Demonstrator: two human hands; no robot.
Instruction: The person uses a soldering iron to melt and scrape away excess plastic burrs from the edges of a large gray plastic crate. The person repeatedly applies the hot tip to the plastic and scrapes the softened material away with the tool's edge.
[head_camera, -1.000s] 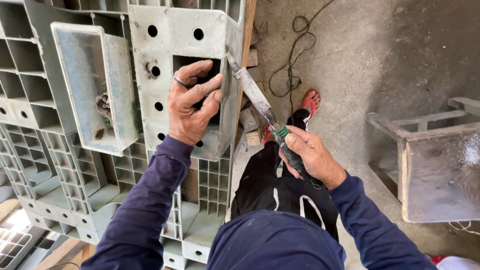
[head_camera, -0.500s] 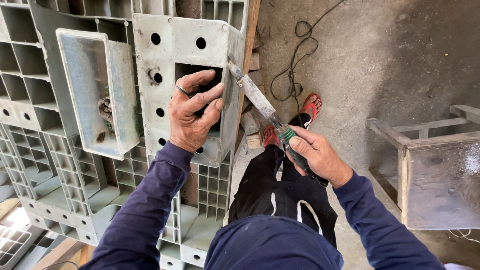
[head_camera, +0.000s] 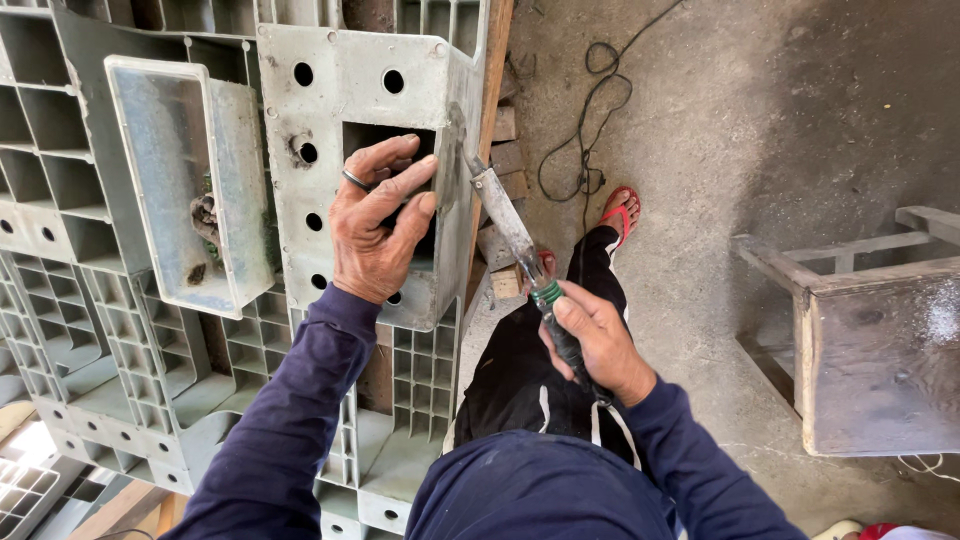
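Note:
My left hand (head_camera: 378, 220), with a ring on one finger, lies flat on a grey plastic block (head_camera: 360, 110) with round holes, its fingers over a dark rectangular opening. My right hand (head_camera: 598, 342) grips the dark handle of a flat metal blade tool (head_camera: 505, 220) with a green band near the handle. The blade's tip rests against the right edge of the grey block. My legs in dark trousers and red sandals (head_camera: 620, 212) are below.
A grey plastic tray (head_camera: 190, 190) and ribbed grey pallets (head_camera: 90, 320) fill the left. A wooden plank (head_camera: 492, 90) runs beside the block. A black cable (head_camera: 590, 110) lies on the concrete floor. A wooden stool (head_camera: 870, 330) stands at right.
The view has shifted slightly. My right hand has drawn the blade tool a little down and right along the block's edge; my left hand stays on the block.

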